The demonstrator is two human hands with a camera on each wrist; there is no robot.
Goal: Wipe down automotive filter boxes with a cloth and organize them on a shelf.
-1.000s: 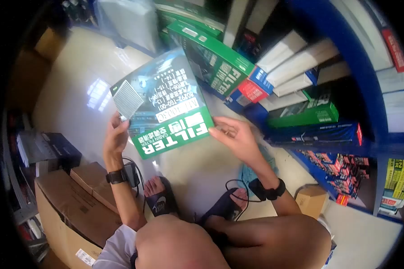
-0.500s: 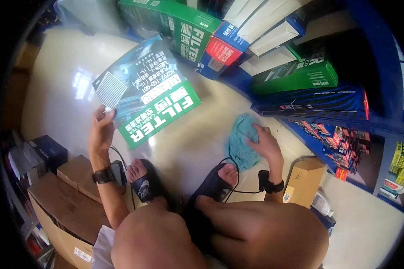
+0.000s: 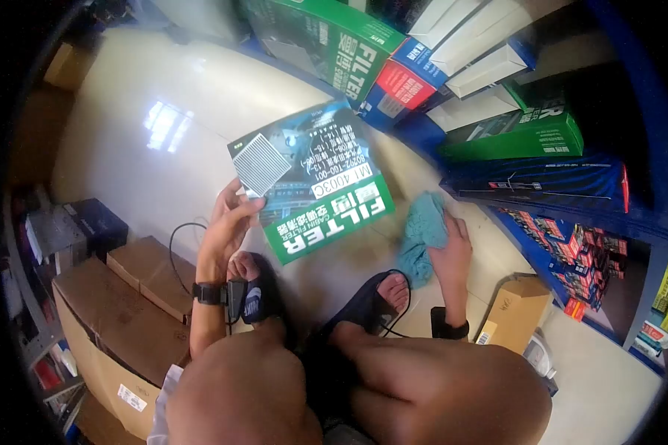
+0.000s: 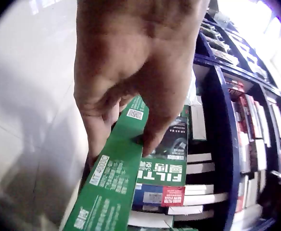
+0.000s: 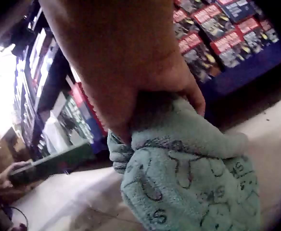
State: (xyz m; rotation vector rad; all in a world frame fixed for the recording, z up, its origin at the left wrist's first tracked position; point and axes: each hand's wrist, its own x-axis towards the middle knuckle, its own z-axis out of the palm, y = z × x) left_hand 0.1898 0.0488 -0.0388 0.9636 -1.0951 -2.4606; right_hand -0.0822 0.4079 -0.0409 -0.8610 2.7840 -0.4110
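Note:
My left hand [image 3: 228,222] grips a green and dark cabin filter box [image 3: 321,194] by its near left edge, thumb on the printed front. The box is tilted above the floor, its picture of a pleated filter facing up. In the left wrist view, the thumb and fingers pinch the box across its narrow green side [image 4: 112,166]. Low on the right, my right hand [image 3: 453,256] holds a teal cloth [image 3: 421,236], bunched in its fingers. The right wrist view shows the cloth hanging in folds with dark printed lines, its upper part hidden under the palm.
Blue shelving [image 3: 571,185] on the right holds several filter boxes, and a larger green filter box [image 3: 349,55] stands in front of it. Brown cartons [image 3: 122,326] sit at the left. An opened small carton [image 3: 513,308] lies near the right knee. Thin cables run by both feet.
My right hand has left the filter box, gone down to the cloth on the floor and taken hold of it. The left hand keeps the box, now held alone.

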